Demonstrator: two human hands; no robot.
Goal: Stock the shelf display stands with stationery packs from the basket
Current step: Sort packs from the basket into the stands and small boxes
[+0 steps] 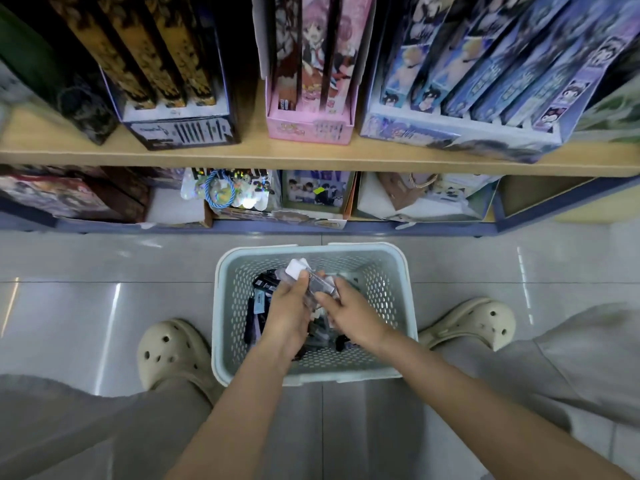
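left hand (289,313) gripping clear pack (313,279), right hand (353,315) pinching it

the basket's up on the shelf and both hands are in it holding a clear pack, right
No: the head view shows the basket on the tiled floor, between the person's shoes, below the shelf. The left hand and right hand are in it, holding a clear pack.

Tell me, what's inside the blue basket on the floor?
Dark stationery packs lie in the basket. The left hand and right hand hold a clear pack with a white top above them. The hands cover the middle, so what lies beneath is hidden.
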